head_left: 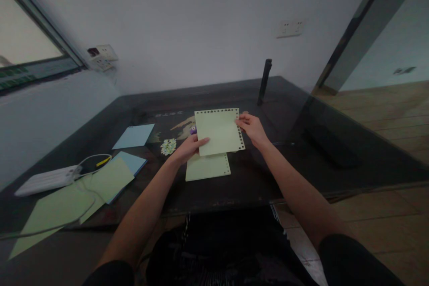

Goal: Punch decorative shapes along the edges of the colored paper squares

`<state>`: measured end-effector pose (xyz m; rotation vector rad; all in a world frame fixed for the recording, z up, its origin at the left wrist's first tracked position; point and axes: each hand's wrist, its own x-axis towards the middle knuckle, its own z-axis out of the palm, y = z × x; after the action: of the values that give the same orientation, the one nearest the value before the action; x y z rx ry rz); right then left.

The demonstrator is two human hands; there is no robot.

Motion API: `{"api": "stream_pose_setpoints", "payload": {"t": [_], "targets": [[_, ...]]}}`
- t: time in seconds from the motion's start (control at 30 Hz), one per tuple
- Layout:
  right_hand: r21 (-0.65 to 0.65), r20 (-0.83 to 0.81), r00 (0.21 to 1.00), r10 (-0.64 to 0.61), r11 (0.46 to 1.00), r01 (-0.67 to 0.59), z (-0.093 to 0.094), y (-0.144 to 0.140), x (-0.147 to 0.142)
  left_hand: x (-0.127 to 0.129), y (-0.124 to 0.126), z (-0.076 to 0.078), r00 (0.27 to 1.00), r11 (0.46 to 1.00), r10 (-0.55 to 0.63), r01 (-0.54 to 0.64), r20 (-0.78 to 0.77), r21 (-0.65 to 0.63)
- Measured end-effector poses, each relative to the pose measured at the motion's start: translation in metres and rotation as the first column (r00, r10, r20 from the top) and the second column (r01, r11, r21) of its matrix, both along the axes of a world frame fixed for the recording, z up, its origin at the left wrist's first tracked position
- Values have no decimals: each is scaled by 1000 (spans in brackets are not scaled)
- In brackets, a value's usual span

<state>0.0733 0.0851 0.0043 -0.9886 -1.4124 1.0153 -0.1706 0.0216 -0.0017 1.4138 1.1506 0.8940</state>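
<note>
Both hands hold up a pale green paper sheet (219,132) with punched holes along its top and right edges. My left hand (189,148) grips its lower left corner, and my right hand (252,128) pinches its right edge. Below it a second pale green sheet (208,167) with a punched right edge lies flat on the dark table (268,174). A small purple punch (193,130) peeks out at the held sheet's left edge. A little heap of punched paper bits (168,146) lies left of my left hand.
More green sheets (107,181) and blue sheets (134,136) lie at the left, with a white power strip (47,179) and its cable. A dark upright object (264,81) stands at the table's back. Wood floor lies to the right.
</note>
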Motion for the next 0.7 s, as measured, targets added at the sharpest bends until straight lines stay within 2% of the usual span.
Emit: {"api": "stream_pose_setpoints", "payload": {"t": [0.17,0.3,0.4,0.47,0.53,0.6,0.7], "targets": [[-2,29,998,47,999,-47,1,-5,-5,0,-6,2,994,998,-57,54,-94,-33],[-9,19,998,58,998,-58,1,-6,-7,-1,-6,1,984,998,-58,51,-168,-44],[-26,3,999,38,999,-38,-2,-4,-7,-3,-3,-1,983,1000,2,-4,-186,-7],[-30,28,1000,3,1000,-2,-6,-1,-7,-4,0,-3,982,995,91,-85,-166,44],[0,118,992,-38,999,38,-12,1,-7,-6,4,-5,974,978,199,-189,-107,93],[72,279,956,-86,995,69,-20,3,-9,-7,8,-8,960,955,280,-275,-32,111],[187,559,819,-130,982,28,-29,4,-15,-7,11,-11,942,938,330,-335,69,93]]}}
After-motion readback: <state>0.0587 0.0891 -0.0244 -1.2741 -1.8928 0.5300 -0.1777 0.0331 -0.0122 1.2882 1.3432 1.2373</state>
